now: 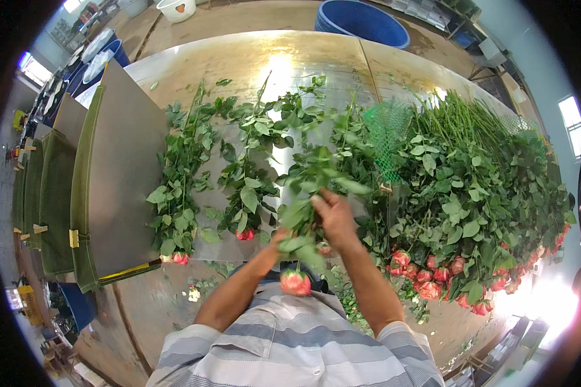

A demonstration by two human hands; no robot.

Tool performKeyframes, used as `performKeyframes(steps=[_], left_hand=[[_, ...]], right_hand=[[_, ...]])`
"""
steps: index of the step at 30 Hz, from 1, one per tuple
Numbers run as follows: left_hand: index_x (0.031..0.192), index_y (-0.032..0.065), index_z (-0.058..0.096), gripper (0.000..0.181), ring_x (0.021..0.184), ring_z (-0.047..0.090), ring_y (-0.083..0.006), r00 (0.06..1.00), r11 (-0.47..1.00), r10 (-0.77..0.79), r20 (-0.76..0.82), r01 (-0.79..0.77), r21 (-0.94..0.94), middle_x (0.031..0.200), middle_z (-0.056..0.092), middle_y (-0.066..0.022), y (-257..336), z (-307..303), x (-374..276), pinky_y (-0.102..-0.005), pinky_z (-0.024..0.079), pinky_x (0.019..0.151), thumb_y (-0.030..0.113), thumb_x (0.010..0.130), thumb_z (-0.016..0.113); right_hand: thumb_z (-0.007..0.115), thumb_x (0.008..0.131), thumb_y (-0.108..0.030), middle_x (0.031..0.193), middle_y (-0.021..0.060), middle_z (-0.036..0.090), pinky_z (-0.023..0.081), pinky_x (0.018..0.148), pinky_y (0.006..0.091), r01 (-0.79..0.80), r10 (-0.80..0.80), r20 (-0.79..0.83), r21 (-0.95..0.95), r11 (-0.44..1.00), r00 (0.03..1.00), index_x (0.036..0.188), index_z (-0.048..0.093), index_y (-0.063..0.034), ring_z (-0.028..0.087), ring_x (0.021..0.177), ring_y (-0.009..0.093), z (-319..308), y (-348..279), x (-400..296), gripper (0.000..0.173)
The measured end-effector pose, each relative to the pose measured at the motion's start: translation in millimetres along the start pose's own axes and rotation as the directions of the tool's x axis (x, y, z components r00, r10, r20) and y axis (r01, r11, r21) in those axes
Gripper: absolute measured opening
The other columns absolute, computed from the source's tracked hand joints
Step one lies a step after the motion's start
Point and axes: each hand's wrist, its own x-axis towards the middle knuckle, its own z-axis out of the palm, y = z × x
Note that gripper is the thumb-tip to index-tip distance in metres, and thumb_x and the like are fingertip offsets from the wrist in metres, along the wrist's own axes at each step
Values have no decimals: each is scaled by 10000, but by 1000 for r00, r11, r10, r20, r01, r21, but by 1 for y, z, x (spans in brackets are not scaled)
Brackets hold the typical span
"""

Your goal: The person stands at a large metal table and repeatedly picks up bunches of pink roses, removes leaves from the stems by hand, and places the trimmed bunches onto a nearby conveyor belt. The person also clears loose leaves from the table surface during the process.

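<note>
A coral-pink rose [295, 282] hangs bloom-down in front of my shirt, its leafy stem running up between my hands. My right hand [336, 217] pinches the stem among the leaves, thumb and fingers together. Beside it on the left, my left hand [280, 238] is mostly covered by blurred leaves, so its grip is hidden. Beyond my hands, rose stems lie in rows on a metal-topped table [314, 63], blooms towards me. One row [181, 169] is at the left and another [252, 179] nearer the middle. A large heap of roses [445, 193] fills the right side.
Upright metal panels [126, 179] edged with green fabric stand at the left. Green plastic netting [389, 135] rises beside the heap, with a wooden clothespin [386, 188] at its foot. Past the far edge is a blue tub [360, 24]. Leaf scraps litter the floor.
</note>
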Motion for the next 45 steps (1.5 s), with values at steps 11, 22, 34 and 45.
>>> performKeyframes(steps=[11, 22, 34, 45], left_hand=[[1045, 4, 594, 366, 942, 608, -367, 804, 392, 488, -340, 147, 908, 1000, 640, -199, 100, -111, -9, -442, 478, 797, 278, 805, 636], [853, -48, 551, 204, 783, 590, -478, 907, 273, 230, -352, 287, 918, 796, 613, -301, 34, -76, -35, -537, 463, 716, 107, 727, 595], [936, -46, 548, 297, 852, 589, -471, 947, 415, 188, -261, 165, 895, 858, 618, -293, 36, -84, -41, -524, 462, 737, 152, 739, 651], [1218, -52, 394, 728, 1039, 534, -429, 874, 222, 361, -325, 258, 940, 1174, 506, -265, 29, -61, -34, -482, 462, 851, 316, 703, 754]], right_hand=[[539, 857, -227, 1013, 243, 631, 458, 852, 421, 16, -6, 21, -543, 840, 1000, 1082, 607, 32, 589, 988, 391, 68, 99, 65, 351], [557, 846, -208, 929, 290, 620, 460, 799, 498, 56, -22, 55, -730, 681, 998, 1075, 605, 50, 581, 903, 460, 86, 111, 52, 349], [616, 823, -229, 900, 280, 628, 463, 775, 510, 28, -7, 34, -690, 723, 999, 1044, 567, 26, 591, 885, 460, 95, 111, 50, 341], [517, 859, -154, 964, 202, 603, 454, 797, 466, 257, -534, -216, -693, 673, 817, 1043, 583, -31, 568, 870, 378, 9, 78, 20, 231]])
